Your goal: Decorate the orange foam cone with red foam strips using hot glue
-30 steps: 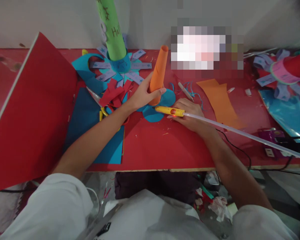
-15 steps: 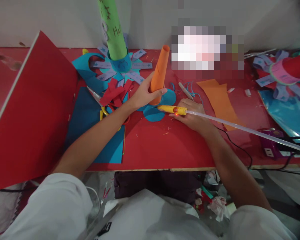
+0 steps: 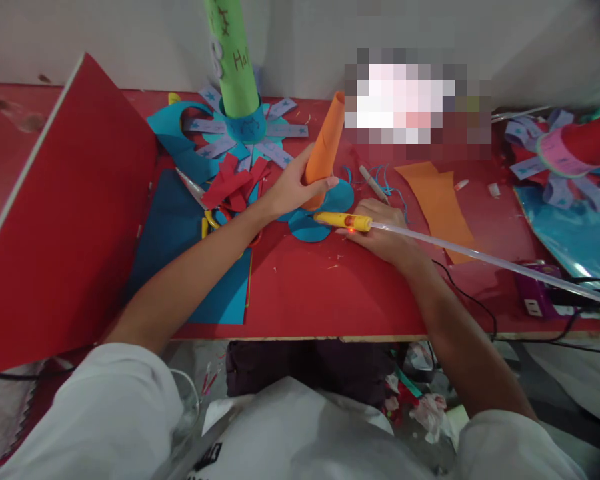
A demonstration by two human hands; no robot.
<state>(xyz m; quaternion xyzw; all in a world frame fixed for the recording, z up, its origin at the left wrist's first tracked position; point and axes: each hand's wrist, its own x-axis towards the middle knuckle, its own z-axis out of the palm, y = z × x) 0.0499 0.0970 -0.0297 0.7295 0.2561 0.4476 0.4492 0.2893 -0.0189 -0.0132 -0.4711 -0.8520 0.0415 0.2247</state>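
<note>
Orange cone point(image 3: 326, 147) slightly more aslant than before

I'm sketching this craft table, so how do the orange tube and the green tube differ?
The orange tube shows no writing on its visible side; the green tube bears dark lettering. The left hand grips the orange tube, while the green tube stands untouched in a blue collar. The orange tube's narrow top is in view; the green tube's runs out of the picture. Both are tube-shaped, with blue pieces at the base.
</note>
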